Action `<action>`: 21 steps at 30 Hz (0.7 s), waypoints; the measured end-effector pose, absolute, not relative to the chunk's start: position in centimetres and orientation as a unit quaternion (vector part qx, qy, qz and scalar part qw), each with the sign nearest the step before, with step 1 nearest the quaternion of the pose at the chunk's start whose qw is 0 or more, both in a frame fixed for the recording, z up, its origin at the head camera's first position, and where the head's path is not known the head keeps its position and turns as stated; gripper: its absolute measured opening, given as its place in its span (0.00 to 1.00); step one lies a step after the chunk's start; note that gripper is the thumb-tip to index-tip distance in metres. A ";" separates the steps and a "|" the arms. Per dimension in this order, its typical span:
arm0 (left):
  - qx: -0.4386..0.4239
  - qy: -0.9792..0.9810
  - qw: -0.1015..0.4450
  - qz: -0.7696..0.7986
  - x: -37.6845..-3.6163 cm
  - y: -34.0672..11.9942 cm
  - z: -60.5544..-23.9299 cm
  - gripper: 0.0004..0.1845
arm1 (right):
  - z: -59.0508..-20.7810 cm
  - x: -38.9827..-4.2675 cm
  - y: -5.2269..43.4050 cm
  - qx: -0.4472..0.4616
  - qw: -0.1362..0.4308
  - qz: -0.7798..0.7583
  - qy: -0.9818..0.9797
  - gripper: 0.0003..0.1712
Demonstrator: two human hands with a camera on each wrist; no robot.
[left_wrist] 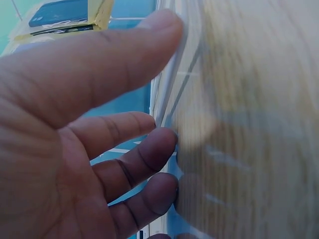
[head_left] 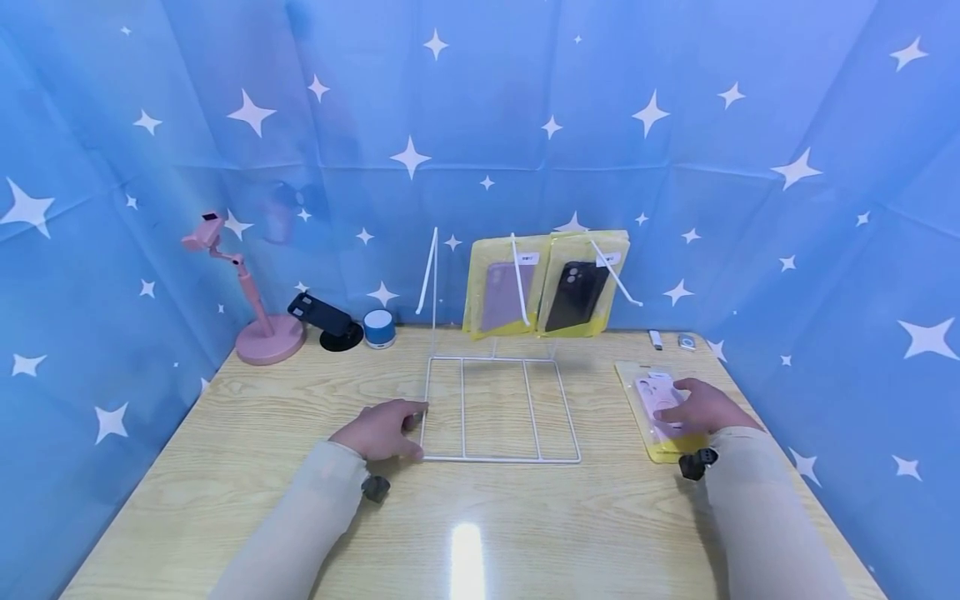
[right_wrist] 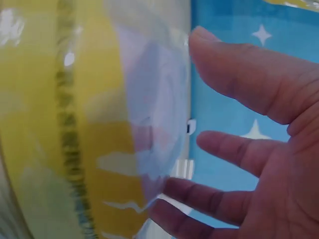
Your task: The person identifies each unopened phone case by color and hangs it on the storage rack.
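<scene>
A white wire display rack (head_left: 502,459) stands mid-table. My left hand (head_left: 384,429) is at the left side of its base, thumb by the front corner; in the left wrist view the fingers are loosely bent, their tips close to the white bar (left_wrist: 168,79). Over on the right, my right hand (head_left: 708,407) reaches over a yellow-edged clear package (head_left: 663,456) with a pale pink phone case (head_left: 651,393) inside. The right wrist view has its fingers spread, some fingertips right at the package (right_wrist: 99,109). From the rack's hooks hang packaged phone cases, one lilac (head_left: 497,300), one black (head_left: 576,293).
At the back left are a pink stand (head_left: 268,340), a black phone holder (head_left: 322,315) and a blue-and-white cylinder (head_left: 379,330). A small white stick (head_left: 656,340) and a small square item (head_left: 686,342) lie back right. A starry blue curtain (head_left: 480,100) surrounds the table.
</scene>
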State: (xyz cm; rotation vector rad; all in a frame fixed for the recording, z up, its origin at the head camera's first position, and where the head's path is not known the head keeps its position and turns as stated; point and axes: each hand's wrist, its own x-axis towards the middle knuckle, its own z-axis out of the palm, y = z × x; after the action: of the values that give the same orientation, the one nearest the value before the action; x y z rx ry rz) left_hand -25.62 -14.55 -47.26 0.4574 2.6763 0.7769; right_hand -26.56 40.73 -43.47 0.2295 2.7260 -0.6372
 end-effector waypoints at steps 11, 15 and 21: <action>0.161 0.938 0.153 0.265 -25.5 -14.2 -47.1 0.44 | -43.8 -26.7 40.1 0.112 0.169 -0.218 0.955 0.62; 0.161 0.940 0.154 0.260 -25.5 -14.2 -47.1 0.44 | -44.1 -26.8 40.1 0.122 0.181 -0.241 0.946 0.63; 0.161 0.938 0.156 0.265 -25.4 -14.3 -47.0 0.44 | -44.0 -26.4 39.8 0.127 0.179 -0.264 0.939 0.68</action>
State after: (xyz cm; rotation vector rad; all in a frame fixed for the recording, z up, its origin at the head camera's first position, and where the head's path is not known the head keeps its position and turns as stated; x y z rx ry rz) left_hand -25.37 -14.33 -46.97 0.4600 2.6860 0.7601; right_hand -26.40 39.81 -44.02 0.3584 2.6559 -0.7454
